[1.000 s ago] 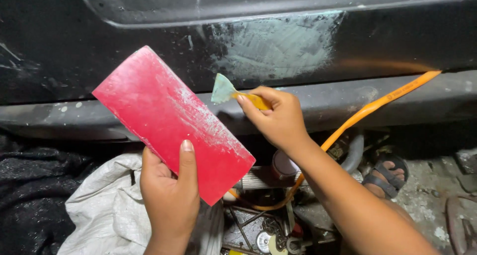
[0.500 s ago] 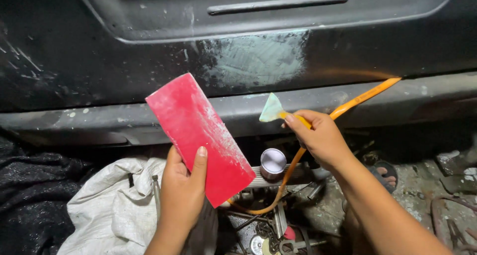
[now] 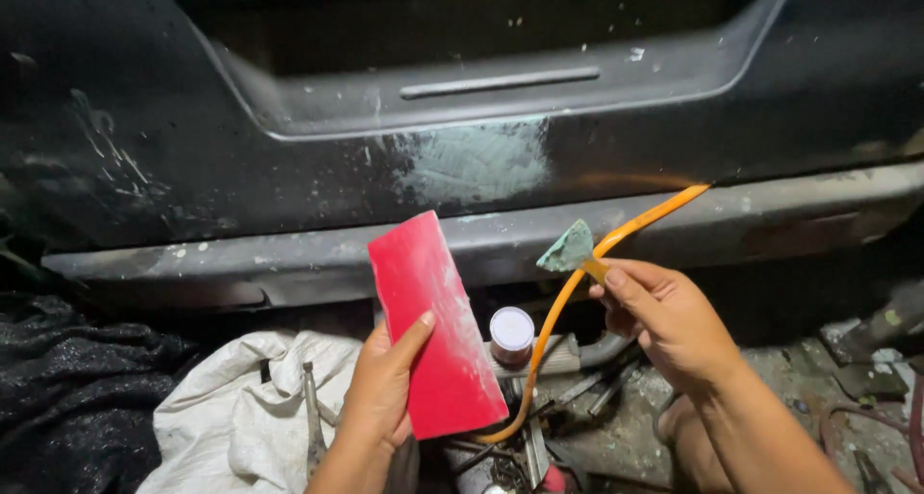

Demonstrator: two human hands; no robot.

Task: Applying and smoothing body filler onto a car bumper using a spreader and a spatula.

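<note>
Head view: left hand (image 3: 385, 398) grips red board (image 3: 435, 326) upright, below dark car panel (image 3: 144, 148). Right hand (image 3: 664, 316) pinches small putty knife (image 3: 570, 251), blade greenish with filler, near pale filler patch (image 3: 472, 162). Best: keep blade flat, light strokes, feather patch edges.

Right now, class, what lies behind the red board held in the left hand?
Behind the red board in the left hand show the grey sill, a white-capped can and an orange hose. The hose's lower bend and the tools directly behind the board are covered.
</note>
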